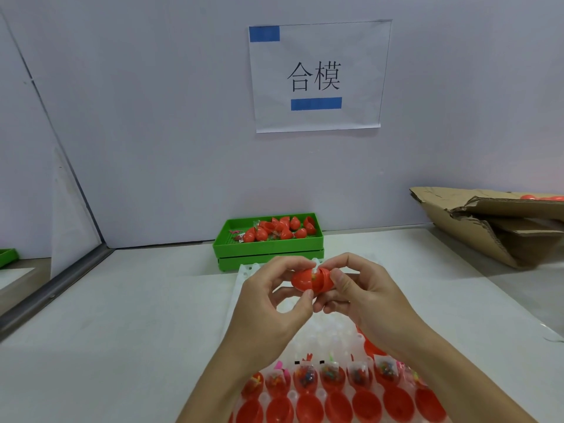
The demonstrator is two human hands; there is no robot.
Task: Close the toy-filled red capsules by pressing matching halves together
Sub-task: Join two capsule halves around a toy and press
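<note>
A red capsule (311, 279) is held above the counter (122, 315) between both hands — the left hand (271, 288) pinches one half, the right hand (357, 285) the other. A gap is seen at the seam, with a toy wrapper (316, 268) poking out. If pressed now, the wrapper could be trapped — the halves might not close.

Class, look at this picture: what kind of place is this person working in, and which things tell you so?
Probably a toy-packing workstation. A labelled sign hangs on the partition, a white tray holds rows of red capsule halves, and a green bin holds more capsules.
</note>
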